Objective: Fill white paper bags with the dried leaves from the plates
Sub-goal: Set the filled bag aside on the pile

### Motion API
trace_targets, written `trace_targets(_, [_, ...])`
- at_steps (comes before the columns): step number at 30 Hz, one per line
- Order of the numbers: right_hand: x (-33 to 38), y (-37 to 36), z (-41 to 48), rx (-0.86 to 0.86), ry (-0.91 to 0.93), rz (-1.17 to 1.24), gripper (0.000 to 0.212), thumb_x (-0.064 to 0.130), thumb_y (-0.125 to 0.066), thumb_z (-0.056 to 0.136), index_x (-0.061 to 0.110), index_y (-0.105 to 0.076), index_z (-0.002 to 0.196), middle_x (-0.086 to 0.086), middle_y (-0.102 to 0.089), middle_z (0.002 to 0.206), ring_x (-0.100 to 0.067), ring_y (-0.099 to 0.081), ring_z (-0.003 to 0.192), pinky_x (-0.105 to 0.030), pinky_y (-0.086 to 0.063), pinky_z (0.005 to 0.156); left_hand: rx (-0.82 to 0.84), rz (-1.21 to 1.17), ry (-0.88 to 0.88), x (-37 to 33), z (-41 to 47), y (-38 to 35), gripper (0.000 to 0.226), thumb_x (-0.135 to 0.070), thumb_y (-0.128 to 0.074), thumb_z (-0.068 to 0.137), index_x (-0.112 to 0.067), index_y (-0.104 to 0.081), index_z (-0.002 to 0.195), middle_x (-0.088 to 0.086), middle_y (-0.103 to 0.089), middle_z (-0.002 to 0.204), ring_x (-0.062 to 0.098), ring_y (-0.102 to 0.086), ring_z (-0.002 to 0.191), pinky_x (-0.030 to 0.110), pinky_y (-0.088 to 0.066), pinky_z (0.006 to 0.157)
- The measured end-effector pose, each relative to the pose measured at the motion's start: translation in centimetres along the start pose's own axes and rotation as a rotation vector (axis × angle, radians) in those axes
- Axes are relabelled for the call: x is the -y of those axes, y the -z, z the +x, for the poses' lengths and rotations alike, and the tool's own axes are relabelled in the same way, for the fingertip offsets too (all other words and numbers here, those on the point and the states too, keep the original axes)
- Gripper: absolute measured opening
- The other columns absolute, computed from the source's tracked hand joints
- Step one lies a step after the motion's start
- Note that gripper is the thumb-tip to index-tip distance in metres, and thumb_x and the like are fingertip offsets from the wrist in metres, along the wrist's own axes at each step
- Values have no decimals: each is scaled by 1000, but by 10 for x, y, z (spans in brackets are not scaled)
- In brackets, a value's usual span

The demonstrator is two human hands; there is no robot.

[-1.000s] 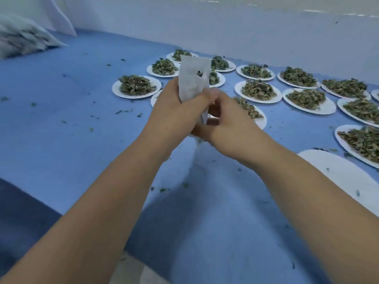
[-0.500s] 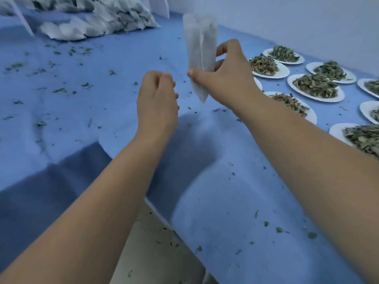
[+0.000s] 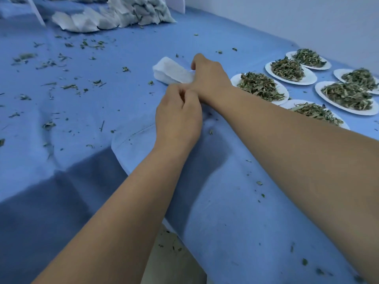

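A white paper bag (image 3: 172, 71) lies tilted on its side just above the blue cloth, its far end pointing left. My right hand (image 3: 209, 78) grips its near end, which the hand hides. My left hand (image 3: 178, 117) sits just below and against the right wrist, fingers curled; whether it pinches anything is hidden. Several white plates of dried leaves (image 3: 258, 85) stand to the right of both hands.
A heap of filled white bags (image 3: 123, 15) lies at the back left. Loose leaf bits (image 3: 90, 45) are scattered over the blue cloth (image 3: 86, 103). The cloth's near edge drops to a bare floor gap at the bottom centre. A pale wall runs along the back right.
The bag has gone from upright in the air to lying sideways, lower and to the left. My left hand has come up against the right wrist. The view has turned further left.
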State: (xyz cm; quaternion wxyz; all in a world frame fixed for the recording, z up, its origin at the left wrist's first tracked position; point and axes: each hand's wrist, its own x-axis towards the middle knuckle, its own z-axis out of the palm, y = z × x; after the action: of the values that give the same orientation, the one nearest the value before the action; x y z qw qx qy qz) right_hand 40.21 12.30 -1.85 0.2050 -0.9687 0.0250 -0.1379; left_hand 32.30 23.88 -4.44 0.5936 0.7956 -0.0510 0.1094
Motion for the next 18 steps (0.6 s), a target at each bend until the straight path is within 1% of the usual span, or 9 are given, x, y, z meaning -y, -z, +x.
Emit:
trace_targets(2, [-6,13,-10,-26,-6,12,71,66,-73,74,12,-51,116,2,-55,92,-23,-52,91,-35,-41,70,4,-3,-15,-1,-2,0,21,-28,-40,95,-29,-49,76,-15,-54,72,-4,-49,66,16,-34,57])
trace_targets(5, [-27,37,-30,-83,-39,24,73,77,-64,76,18,-54,117,5,-61,101,-18,-58,98,-37,-49,80,45,51,-52,-4,-9,-1,17,-25,-41,92,-19,-53,83,-12,-54,71,4,-48,65,26,-37,59])
trace_targets(7, [-50,57,-42,-140,-98,35,63,73,-58,83,19,-56,116,4,-65,100,-19,-60,99,-38,-49,81,108,82,-71,-9,-15,-5,14,-24,-42,90,-20,-54,84,-13,-56,70,3,-48,59,23,-38,53])
trace_targets(11, [-98,97,-69,-230,-199,-6,48,63,-54,90,21,-58,113,6,-65,103,-18,-57,100,-32,-38,78,187,44,-88,-33,-27,-22,14,-27,-43,88,-25,-56,84,-10,-60,69,4,-53,53,18,-38,41])
trace_targets(12, [-108,106,-79,-246,-211,0,46,62,-54,91,21,-58,111,8,-62,99,-17,-56,97,-31,-37,77,202,21,-107,-43,-32,-31,14,-27,-43,88,-25,-56,83,-10,-60,71,5,-57,57,18,-41,43])
trace_targets(13, [-119,116,-90,-262,-218,-7,43,60,-53,91,22,-58,109,9,-60,95,-17,-56,94,-31,-37,76,229,-4,-124,-53,-38,-42,14,-27,-43,88,-25,-56,83,-11,-60,73,8,-61,64,19,-48,50])
trace_targets(15, [-138,133,-115,-272,-239,-58,37,57,-53,93,23,-57,106,7,-62,95,-18,-56,89,-32,-38,73,306,-61,-134,-76,-54,-68,14,-25,-45,89,-22,-57,85,-10,-58,74,14,-61,74,32,-58,70])
trace_targets(16, [-147,143,-126,-267,-260,-85,34,55,-52,94,23,-57,105,6,-63,96,-19,-56,89,-32,-38,73,344,-81,-135,-87,-62,-81,14,-24,-45,90,-20,-58,86,-10,-57,74,14,-59,73,36,-58,74])
trace_targets(18, [-168,162,-150,-256,-331,-113,31,52,-52,96,22,-57,103,5,-63,93,-20,-55,88,-32,-38,70,420,-87,-152,-106,-81,-106,13,-24,-47,90,-18,-58,88,-10,-55,74,13,-59,72,30,-55,67])
